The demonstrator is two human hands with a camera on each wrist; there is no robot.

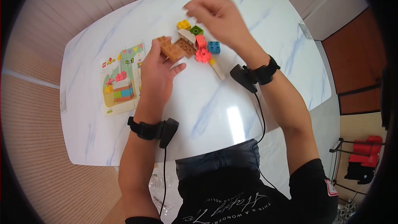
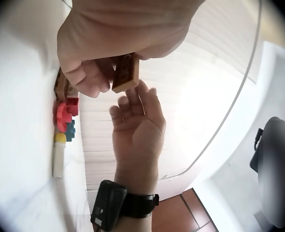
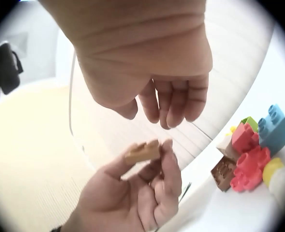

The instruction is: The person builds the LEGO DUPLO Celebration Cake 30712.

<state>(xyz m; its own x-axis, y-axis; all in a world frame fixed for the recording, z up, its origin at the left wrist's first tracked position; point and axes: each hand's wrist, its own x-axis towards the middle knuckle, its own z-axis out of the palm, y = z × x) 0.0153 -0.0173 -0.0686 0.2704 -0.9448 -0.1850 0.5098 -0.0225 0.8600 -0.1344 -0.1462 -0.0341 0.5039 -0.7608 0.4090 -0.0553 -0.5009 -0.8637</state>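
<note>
My left hand (image 1: 155, 76) pinches a light brown toy building brick (image 1: 169, 49) between thumb and fingers, raised over the table. In the right wrist view the same brick (image 3: 143, 152) shows held at its ends. My right hand (image 1: 224, 20) hovers beyond the loose pieces, fingers loosely bent and nothing in them. Below lie a yellow brick (image 1: 183, 25), a green brick (image 1: 196, 30), a cream rounded piece (image 1: 186, 36) and a darker brown brick (image 1: 185, 47). Nearby are a red brick (image 1: 200, 41), a blue brick (image 1: 214, 47) and a coral flower piece (image 1: 203, 55).
A white stick with a yellow end (image 1: 217, 69) lies beside the flower. An instruction booklet (image 1: 120, 95) rests left of my left hand on the white marbled table (image 1: 207, 108). Cables (image 1: 263, 120) hang from both wrist cameras. A wall stands behind the far edge.
</note>
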